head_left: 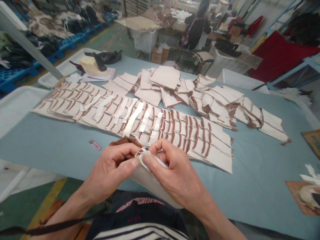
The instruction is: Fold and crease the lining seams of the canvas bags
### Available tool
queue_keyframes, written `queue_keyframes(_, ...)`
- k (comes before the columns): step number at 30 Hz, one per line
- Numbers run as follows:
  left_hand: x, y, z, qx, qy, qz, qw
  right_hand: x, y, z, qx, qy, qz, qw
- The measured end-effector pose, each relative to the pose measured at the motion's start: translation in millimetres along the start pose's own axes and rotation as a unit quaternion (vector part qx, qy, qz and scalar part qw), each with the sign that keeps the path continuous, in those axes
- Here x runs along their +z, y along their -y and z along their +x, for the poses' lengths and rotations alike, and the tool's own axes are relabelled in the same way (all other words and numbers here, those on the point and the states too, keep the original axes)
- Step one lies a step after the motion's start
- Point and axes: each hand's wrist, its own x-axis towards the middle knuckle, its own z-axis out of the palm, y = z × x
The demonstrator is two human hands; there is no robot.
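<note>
My left hand (113,168) and my right hand (172,170) meet at the near edge of the blue table (62,146). Both pinch a cream fabric piece (147,178) with a brown edge, and the fingertips of both hands grip a thin white strip (145,155) at its top. Just beyond my hands lies a long overlapping row of cream pieces with brown trim (175,130). Several of them carry white strips (133,116).
A small pink cutter (95,144) lies on the table left of my hands. A loose heap of cream pieces (190,91) sits further back. White trays (17,105) stand at the left. A person (196,28) works at a far bench. Brown cards (303,196) lie right.
</note>
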Motion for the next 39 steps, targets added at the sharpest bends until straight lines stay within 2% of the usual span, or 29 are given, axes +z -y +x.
queue_keyframes(8,13.7,-13,6,0.045,-0.066,0.07,0.994,5,-8,4,0.002,0.001,0.036,0.999)
queue_keyframes(14,14.1,-11,3,0.079,-0.076,0.111,0.988,10,-15,4,-0.014,-0.002,0.038,0.999)
queue_keyframes(21,18.9,-9,-3,0.123,-0.096,0.158,0.975,20,-12,7,-0.058,-0.082,0.002,0.995)
queue_keyframes(24,22.2,-6,-4,0.139,-0.114,0.164,0.97,24,-10,10,-0.051,-0.1,0.019,0.993)
queue_keyframes(28,23.2,-4,-5,0.165,-0.135,0.19,0.958,23,-13,15,0.006,-0.029,0.096,0.995)
queue_keyframes(31,22.4,-4,-5,0.195,-0.126,0.217,0.948,20,-18,19,0.048,0.051,0.149,0.986)
queue_keyframes(33,22.3,-3,-5,0.22,-0.118,0.23,0.941,19,-22,20,0.055,0.082,0.159,0.982)
queue_keyframes(36,22.7,-2,-4,0.242,-0.12,0.247,0.93,22,-28,21,0.027,0.081,0.144,0.986)
queue_keyframes(39,22.3,1,-3,0.227,-0.125,0.241,0.935,30,-33,20,-0.003,0.07,0.138,0.988)
